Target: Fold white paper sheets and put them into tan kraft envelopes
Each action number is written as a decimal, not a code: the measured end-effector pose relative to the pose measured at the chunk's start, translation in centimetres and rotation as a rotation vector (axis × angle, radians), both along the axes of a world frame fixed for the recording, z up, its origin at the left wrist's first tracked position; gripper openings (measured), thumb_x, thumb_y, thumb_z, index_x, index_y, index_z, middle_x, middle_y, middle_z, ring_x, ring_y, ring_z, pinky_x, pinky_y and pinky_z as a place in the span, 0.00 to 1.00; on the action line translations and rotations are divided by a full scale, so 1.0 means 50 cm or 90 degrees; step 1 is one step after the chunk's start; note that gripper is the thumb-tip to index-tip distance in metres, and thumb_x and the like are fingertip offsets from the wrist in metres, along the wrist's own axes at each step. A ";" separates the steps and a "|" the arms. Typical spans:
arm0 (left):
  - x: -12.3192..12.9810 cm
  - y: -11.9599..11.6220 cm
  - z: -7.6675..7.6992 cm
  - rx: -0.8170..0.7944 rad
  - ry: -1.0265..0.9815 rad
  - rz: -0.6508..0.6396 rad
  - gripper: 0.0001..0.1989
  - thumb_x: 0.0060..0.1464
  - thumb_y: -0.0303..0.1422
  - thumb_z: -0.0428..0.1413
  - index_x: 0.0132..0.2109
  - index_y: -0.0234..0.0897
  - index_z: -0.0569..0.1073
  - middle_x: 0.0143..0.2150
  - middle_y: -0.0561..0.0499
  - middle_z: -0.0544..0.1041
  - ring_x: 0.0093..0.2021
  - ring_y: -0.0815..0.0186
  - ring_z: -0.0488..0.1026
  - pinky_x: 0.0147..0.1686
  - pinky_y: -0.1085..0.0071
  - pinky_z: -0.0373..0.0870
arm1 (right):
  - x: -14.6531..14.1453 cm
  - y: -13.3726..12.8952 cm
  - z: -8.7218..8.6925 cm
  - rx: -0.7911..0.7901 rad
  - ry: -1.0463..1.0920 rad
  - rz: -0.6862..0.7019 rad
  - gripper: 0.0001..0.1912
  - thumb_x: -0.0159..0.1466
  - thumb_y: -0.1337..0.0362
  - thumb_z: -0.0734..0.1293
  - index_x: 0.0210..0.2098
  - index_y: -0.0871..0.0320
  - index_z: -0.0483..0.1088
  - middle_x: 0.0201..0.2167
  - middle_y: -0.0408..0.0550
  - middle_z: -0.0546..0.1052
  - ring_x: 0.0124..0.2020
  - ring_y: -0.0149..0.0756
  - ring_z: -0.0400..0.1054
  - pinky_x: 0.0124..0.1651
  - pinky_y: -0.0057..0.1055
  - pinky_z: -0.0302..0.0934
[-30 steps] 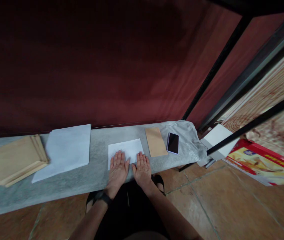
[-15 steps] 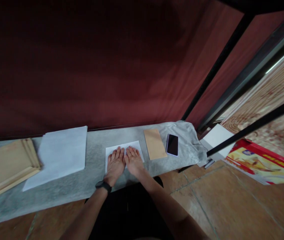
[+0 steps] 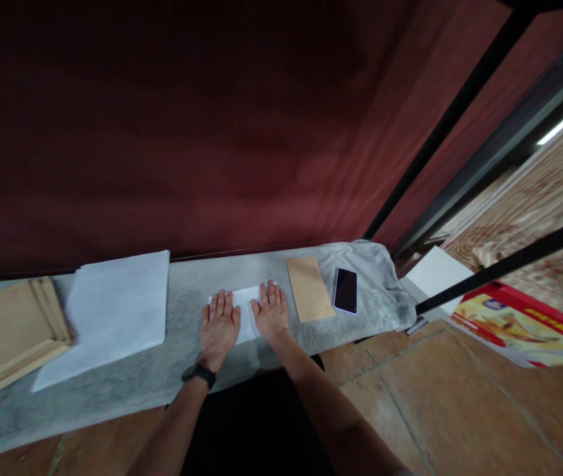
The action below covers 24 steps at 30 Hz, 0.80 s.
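Observation:
A small folded sheet of white paper (image 3: 246, 316) lies on the grey cloth in front of me. My left hand (image 3: 220, 325) rests flat on its left end, fingers stretched out, a dark watch on the wrist. On the right end lies my right hand (image 3: 270, 311), also flat with fingers extended. Between the two hands the middle of the paper shows. Just right of my right hand is a brown envelope (image 3: 310, 289), apart from it. The hands hide both ends of the paper.
A phone (image 3: 345, 291) lies beyond the envelope on the grey cloth-covered table (image 3: 187, 311). To the left are a stack of larger white sheets (image 3: 120, 307) and several brown envelopes (image 3: 8, 324). Black metal bars (image 3: 440, 132) and a red box (image 3: 524, 324) stand at the right.
My hands have moved apart, from side by side at the paper's middle to its two ends. They stay flat on it. The view has shifted slightly.

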<state>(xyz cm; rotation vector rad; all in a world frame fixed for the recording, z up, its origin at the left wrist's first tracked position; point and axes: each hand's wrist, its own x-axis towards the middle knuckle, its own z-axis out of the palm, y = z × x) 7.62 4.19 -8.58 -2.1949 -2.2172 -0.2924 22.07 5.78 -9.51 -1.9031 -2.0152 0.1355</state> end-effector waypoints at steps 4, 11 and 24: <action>-0.021 0.000 -0.005 0.020 -0.030 0.015 0.31 0.66 0.35 0.36 0.72 0.25 0.55 0.73 0.37 0.57 0.75 0.55 0.50 0.72 0.53 0.44 | 0.000 0.001 -0.003 0.001 0.000 -0.032 0.34 0.75 0.52 0.55 0.72 0.67 0.52 0.73 0.66 0.50 0.73 0.53 0.49 0.71 0.52 0.44; -0.029 0.002 -0.004 0.025 -0.044 0.001 0.31 0.66 0.35 0.37 0.71 0.24 0.56 0.73 0.36 0.57 0.74 0.53 0.50 0.72 0.51 0.43 | -0.003 0.006 -0.013 -0.001 -0.014 -0.058 0.35 0.75 0.50 0.54 0.72 0.69 0.50 0.73 0.66 0.50 0.73 0.54 0.49 0.72 0.53 0.42; 0.006 -0.119 -0.001 0.009 -0.023 -0.242 0.29 0.67 0.34 0.38 0.70 0.28 0.61 0.72 0.41 0.60 0.74 0.56 0.51 0.72 0.52 0.48 | 0.003 -0.054 0.013 0.030 0.022 0.066 0.27 0.76 0.56 0.54 0.69 0.59 0.59 0.72 0.55 0.56 0.72 0.46 0.51 0.73 0.49 0.42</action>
